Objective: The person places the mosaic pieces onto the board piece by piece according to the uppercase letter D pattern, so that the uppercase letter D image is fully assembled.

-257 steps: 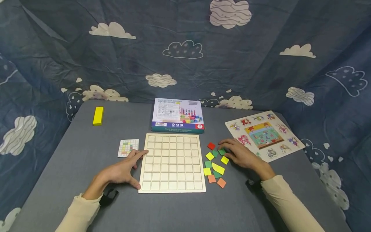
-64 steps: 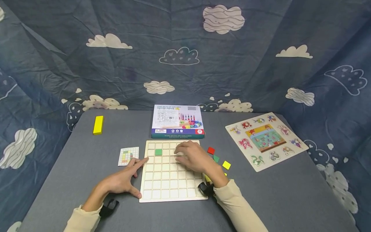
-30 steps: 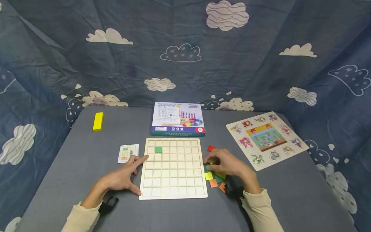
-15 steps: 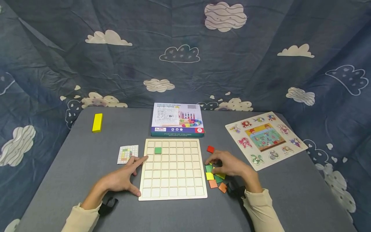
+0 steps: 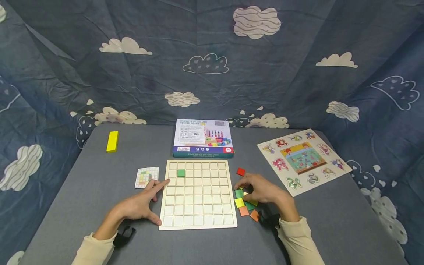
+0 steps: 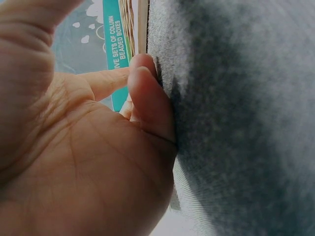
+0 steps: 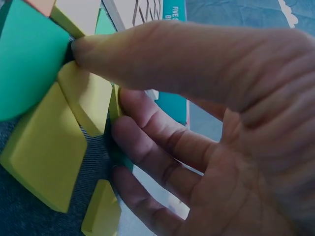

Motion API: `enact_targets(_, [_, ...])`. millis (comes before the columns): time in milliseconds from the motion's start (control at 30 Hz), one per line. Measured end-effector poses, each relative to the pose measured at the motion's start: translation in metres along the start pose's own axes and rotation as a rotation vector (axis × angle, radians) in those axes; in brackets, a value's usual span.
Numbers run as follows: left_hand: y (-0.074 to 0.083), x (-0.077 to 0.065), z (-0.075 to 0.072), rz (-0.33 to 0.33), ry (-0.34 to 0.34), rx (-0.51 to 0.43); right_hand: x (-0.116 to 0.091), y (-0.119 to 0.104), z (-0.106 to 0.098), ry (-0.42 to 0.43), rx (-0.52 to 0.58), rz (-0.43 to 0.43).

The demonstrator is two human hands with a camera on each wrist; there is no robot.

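My left hand (image 5: pixel 139 202) rests at the left edge of a pale wooden grid board (image 5: pixel 198 200), index finger and thumb spread along it. One green square tile (image 5: pixel 180 173) sits in the board's second row. To the board's right, my right hand (image 5: pixel 265 189) reaches down into a small pile of coloured tiles. Its thumb and fingers pinch a yellow tile (image 7: pixel 86 96), partly hidden by the hand. Around it lie another green tile (image 5: pixel 239 194), a yellow square (image 5: pixel 239 202), orange tiles (image 5: pixel 243 211) and a red tile (image 5: pixel 240 171). Left of the board lies a coloured pattern card (image 5: pixel 145 177).
A bead-set box (image 5: pixel 203 138) lies behind the board. A picture puzzle board (image 5: pixel 304 160) with sea animals is at the right. A yellow block (image 5: pixel 112 141) stands at the back left of the grey table (image 5: pixel 198 250). A dark cloud-print cloth (image 5: pixel 149 84) hangs behind.
A green tile has come onto the board since the oldest frame. My right hand has moved from over the board back to the tiles and shifted slightly there. The left hand stays put.
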State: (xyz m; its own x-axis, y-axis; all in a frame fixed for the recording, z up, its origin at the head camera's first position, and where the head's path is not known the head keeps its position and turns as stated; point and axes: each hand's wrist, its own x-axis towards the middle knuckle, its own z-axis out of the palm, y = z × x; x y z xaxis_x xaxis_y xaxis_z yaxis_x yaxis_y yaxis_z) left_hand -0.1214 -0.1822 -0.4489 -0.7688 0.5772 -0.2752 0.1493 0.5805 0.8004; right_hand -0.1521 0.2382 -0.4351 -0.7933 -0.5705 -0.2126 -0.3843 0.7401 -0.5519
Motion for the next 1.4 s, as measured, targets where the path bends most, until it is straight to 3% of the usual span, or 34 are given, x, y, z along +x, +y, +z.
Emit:
enact_targets(433, [-0.0013, 0.0012, 0.0002, 0.002, -0.005, 0.003, 0.0023, -0.0003, 0.0018, -0.008, 0.009, 0.031])
enact_targets(1400, [-0.0014, 0.0003, 0.0005, -0.002, -0.013, -0.005, 0.0034, 0.0014, 0.0034, 0.042, -0.037, -0.03])
